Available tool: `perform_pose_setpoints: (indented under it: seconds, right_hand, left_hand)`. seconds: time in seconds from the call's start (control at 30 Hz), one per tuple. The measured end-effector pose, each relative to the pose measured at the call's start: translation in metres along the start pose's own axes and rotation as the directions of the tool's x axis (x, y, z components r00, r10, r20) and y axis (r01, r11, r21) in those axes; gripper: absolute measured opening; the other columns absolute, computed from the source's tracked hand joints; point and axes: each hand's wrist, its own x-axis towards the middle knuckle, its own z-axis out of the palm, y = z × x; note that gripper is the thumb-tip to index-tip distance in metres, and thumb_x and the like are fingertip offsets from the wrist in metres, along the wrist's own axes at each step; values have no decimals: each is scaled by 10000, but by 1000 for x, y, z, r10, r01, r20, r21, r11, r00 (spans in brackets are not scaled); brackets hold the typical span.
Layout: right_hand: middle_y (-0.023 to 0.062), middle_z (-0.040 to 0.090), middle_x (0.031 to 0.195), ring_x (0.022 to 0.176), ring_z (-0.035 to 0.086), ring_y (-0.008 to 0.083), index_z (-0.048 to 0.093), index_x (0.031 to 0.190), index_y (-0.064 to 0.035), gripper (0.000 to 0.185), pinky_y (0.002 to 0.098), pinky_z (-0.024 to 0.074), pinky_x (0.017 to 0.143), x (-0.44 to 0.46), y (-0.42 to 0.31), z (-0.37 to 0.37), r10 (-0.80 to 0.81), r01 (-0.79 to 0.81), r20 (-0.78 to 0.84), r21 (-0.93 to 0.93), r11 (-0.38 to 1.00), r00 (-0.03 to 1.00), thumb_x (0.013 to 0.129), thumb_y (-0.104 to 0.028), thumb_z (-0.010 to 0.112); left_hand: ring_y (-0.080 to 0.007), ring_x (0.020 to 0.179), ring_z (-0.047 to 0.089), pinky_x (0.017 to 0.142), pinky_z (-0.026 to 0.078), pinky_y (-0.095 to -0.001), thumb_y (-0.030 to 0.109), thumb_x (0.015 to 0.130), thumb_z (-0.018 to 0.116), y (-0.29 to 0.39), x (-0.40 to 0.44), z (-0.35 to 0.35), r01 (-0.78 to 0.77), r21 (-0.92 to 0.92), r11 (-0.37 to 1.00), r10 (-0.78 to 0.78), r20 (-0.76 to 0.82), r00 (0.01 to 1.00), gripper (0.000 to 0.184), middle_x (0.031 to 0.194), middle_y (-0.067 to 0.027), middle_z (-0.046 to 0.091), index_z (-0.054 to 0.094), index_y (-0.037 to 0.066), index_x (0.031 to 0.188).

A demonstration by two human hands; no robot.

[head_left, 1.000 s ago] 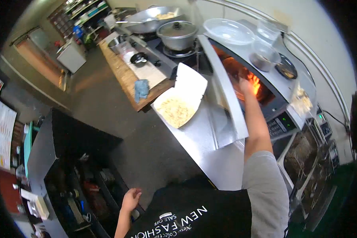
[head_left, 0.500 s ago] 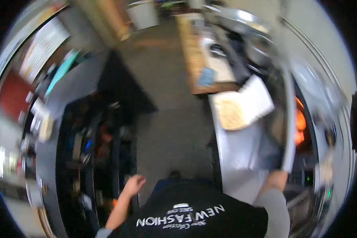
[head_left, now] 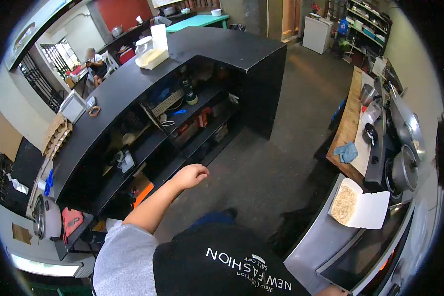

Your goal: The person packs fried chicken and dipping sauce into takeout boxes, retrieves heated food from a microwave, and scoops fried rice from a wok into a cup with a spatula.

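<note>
My left hand (head_left: 191,176) hangs over the floor beside the black shelving, its fingers curled in with nothing visible in them. At the bottom edge, by the front of a metal-framed appliance, only a sliver of my right hand (head_left: 332,291) shows; its fingers are hidden. On the steel counter (head_left: 308,241) ahead of it sits an open white takeaway box (head_left: 372,209) with pale, shredded-looking food (head_left: 344,203) inside. Right beside the box is the appliance's dark glass panel (head_left: 365,259), with an orange glow at its far edge.
A curved black counter (head_left: 182,42) with cluttered shelves runs along the left, bearing another white box (head_left: 152,58) and egg trays (head_left: 57,135). To the right, a wooden table (head_left: 348,128) holds a blue cloth (head_left: 346,152) beside a stove with a pot (head_left: 404,168). A person (head_left: 96,64) sits far left.
My view has swung left, bringing the black counter toward the middle. The takeaway box and my right hand now appear lower and farther right. My left hand reaches farther forward.
</note>
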Motion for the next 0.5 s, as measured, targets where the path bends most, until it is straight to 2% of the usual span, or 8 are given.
perform_pose_setpoints:
  seconds: [0.13, 0.23, 0.33, 0.37, 0.47, 0.5]
  right_hand:
    - [166, 473, 1391, 1226, 497, 341, 450, 1386, -53, 614, 483, 442, 988, -18, -21, -4, -12, 11, 16, 55, 998, 1000, 888, -413, 454]
    - [167, 485, 1376, 1214, 507, 337, 459, 1376, -43, 592, 477, 445, 988, -33, -42, -4, -27, 23, 35, 98, 995, 999, 889, -380, 454]
    - [168, 498, 1362, 1202, 518, 333, 468, 1366, -34, 571, 471, 448, 988, -54, -66, -4, -48, 39, 56, 148, 988, 997, 889, -348, 454]
    - [168, 502, 1357, 1198, 521, 331, 471, 1362, -31, 564, 469, 449, 988, -62, -77, -3, -53, 42, 70, 160, 986, 996, 889, -337, 454]
    - [169, 514, 1342, 1186, 531, 327, 479, 1352, -22, 543, 463, 452, 988, -87, -111, 1, -78, 57, 92, 218, 974, 993, 890, -304, 454]
    - [170, 518, 1338, 1181, 535, 326, 482, 1349, -18, 536, 461, 453, 988, -94, -120, 1, -87, 61, 101, 234, 970, 991, 890, -293, 453]
  left_hand:
    - [-338, 996, 623, 881, 494, -421, 159, 875, 621, -9, -12, -4, 66, -17, 998, -66, 5, 998, 211, 1016, -160, 665, 679, 32, 1035]
    - [-343, 957, 630, 848, 509, -415, 142, 848, 634, -17, -7, -9, 43, -8, 999, -43, -41, 998, 164, 962, -157, 658, 686, 37, 963]
    - [-351, 920, 624, 810, 508, -423, 166, 830, 663, -40, 10, -29, 64, 107, 992, -48, -143, 989, 141, 922, -156, 642, 682, 32, 871]
    - [-356, 882, 619, 770, 503, -435, 197, 811, 695, -40, 19, -44, 126, 116, 985, -92, -260, 961, 174, 891, -159, 627, 666, 27, 789]
    - [-358, 853, 610, 742, 492, -439, 264, 798, 731, -54, 51, -116, 202, 179, 963, -67, -568, 820, 265, 831, -161, 618, 645, 17, 753]
    - [-362, 856, 603, 729, 485, -438, 265, 803, 730, -68, 64, -142, 157, 189, 969, 27, -718, 695, 286, 824, -167, 610, 632, 4, 738]
